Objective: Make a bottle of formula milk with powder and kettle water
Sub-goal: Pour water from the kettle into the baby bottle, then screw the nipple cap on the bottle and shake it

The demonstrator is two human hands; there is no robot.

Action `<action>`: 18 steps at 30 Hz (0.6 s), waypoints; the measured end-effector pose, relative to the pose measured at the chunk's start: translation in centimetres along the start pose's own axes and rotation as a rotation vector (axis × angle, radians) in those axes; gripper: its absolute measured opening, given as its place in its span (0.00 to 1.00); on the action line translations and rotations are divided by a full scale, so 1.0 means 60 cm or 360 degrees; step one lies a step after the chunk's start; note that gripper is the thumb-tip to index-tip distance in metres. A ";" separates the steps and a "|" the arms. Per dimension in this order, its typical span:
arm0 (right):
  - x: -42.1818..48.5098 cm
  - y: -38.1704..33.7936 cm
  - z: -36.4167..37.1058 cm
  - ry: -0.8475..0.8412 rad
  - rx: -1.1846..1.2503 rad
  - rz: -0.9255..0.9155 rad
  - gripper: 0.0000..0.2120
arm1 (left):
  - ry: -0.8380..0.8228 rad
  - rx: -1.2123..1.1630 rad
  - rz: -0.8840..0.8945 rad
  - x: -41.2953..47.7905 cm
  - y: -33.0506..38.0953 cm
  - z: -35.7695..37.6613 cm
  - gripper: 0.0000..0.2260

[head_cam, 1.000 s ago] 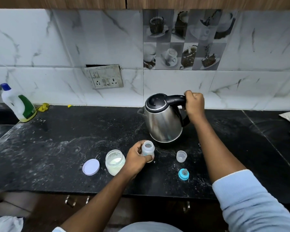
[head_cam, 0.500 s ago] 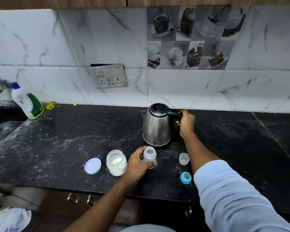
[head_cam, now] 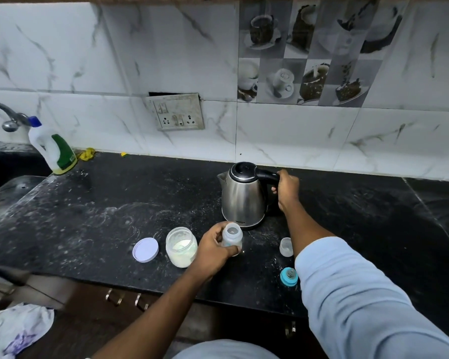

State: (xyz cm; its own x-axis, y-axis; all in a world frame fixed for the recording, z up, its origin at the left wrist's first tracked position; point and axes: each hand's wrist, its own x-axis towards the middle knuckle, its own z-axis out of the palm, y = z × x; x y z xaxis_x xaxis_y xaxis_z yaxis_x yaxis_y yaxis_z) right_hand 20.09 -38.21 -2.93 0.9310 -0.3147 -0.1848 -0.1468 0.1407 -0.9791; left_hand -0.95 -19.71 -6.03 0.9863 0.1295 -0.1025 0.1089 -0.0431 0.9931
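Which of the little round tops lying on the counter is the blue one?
The teat ring, nearest the counter's front edge by the right sleeve. The flat jar lid is white, and the small cap is clear.

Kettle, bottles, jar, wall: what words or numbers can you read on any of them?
Kettle: small dark print near its base, too blurred to read.
Detergent bottle: green label, print too small to read.
Baby bottle, powder jar, white lid: no text visible.
Socket plate: no words visible.
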 end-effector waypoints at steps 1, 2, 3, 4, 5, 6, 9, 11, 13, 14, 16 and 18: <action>0.000 0.003 0.000 -0.0008 0.0014 0.0017 0.12 | -0.0007 0.0007 0.0000 0.000 0.000 0.000 0.25; -0.001 0.004 0.000 -0.0016 0.0031 0.0036 0.12 | -0.0015 0.0007 -0.0001 0.000 0.000 0.000 0.25; -0.001 0.004 -0.001 -0.0023 0.0045 0.0051 0.11 | -0.0020 -0.0002 -0.0005 0.000 0.000 0.000 0.26; -0.001 0.004 -0.001 -0.0036 0.0054 0.0063 0.11 | -0.0022 -0.0011 -0.0006 0.000 0.001 0.000 0.26; -0.001 0.004 0.000 -0.0063 0.0073 0.0075 0.11 | -0.0020 -0.0013 -0.0004 0.001 0.001 0.000 0.26; 0.000 0.005 0.000 -0.0096 0.0103 0.0093 0.10 | -0.0022 -0.0009 -0.0002 0.000 0.002 0.001 0.26; 0.004 0.006 -0.006 -0.0146 0.0185 0.0115 0.11 | -0.0036 -0.0009 0.0000 0.000 0.002 0.006 0.25; 0.003 -0.002 -0.014 -0.0106 0.0148 0.0012 0.15 | -0.0057 -0.0021 -0.0001 0.000 0.002 0.009 0.25; -0.010 -0.016 -0.029 -0.0065 0.0085 -0.0186 0.15 | -0.0071 -0.0031 -0.0002 0.001 0.000 0.011 0.25; -0.022 -0.022 -0.040 -0.0045 0.0042 -0.0286 0.14 | -0.0076 -0.0031 -0.0006 0.001 0.000 0.012 0.25; -0.051 -0.027 -0.068 -0.0048 -0.0113 -0.0463 0.10 | -0.0083 -0.0034 -0.0017 0.001 -0.002 0.013 0.25; -0.082 -0.019 -0.102 -0.0100 -0.0383 -0.0573 0.07 | -0.0097 -0.0035 -0.0025 0.000 -0.003 0.013 0.26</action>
State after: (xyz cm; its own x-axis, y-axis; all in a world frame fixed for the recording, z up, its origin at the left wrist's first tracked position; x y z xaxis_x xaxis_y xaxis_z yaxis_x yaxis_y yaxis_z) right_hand 13.61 -42.56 -1.45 0.9544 -0.2451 0.1705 0.1244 -0.1927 -0.9733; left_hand -0.87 -20.46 -6.26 0.9903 0.0691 -0.1206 0.1222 -0.0194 0.9923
